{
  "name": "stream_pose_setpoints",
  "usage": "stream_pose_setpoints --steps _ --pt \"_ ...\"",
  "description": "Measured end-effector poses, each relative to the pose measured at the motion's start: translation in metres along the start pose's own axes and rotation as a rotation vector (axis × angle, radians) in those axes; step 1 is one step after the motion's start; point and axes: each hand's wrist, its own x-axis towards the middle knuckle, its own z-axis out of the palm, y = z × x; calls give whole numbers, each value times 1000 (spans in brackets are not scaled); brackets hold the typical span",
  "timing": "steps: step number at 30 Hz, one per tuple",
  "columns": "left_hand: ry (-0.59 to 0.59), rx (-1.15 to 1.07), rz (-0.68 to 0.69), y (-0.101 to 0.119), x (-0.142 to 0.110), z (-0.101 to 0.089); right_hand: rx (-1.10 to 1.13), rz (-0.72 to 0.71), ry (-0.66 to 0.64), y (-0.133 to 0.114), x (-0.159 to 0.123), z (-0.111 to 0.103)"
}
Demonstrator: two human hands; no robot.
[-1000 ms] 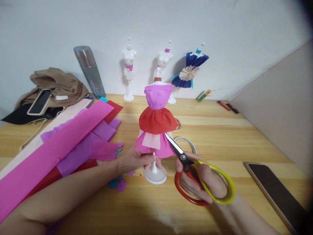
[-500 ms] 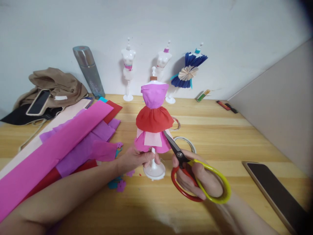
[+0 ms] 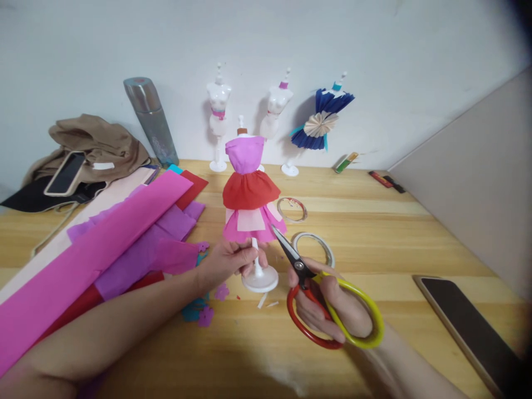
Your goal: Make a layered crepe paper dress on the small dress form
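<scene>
My left hand [image 3: 233,260] is clasping the red-skirted mannequin [image 3: 251,191] by its stem over the tabletop [image 3: 374,233], fingers partly hidden; my right hand [image 3: 328,305] is holding the scissors [image 3: 299,266] near the skirt. One bottle [image 3: 152,119] is concealing its contents. Behind, three other mannequins [image 3: 219,100] are standing; two rings [image 3: 330,252] and two phones [image 3: 461,321] are lying about

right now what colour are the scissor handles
One handle is red, the other yellow, clearest in the head view.
</scene>
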Motion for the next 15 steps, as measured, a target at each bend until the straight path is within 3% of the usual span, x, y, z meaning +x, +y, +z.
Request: stream_pose_setpoints --steps 4,7,10,15 --pt "15 4 -29 -1 1 -3 -44 -42 -73 0 -5 -5" --pt "3 -38 -35 -6 1 -3 -202 -31 -117 -7 -8 -9" --pt "19 -115 -30 -11 2 -4 -546 44 -125 -20 -10 -9" --pt "1 -112 -18 -16 3 -7 -1249 117 -371 -30 -8 8"
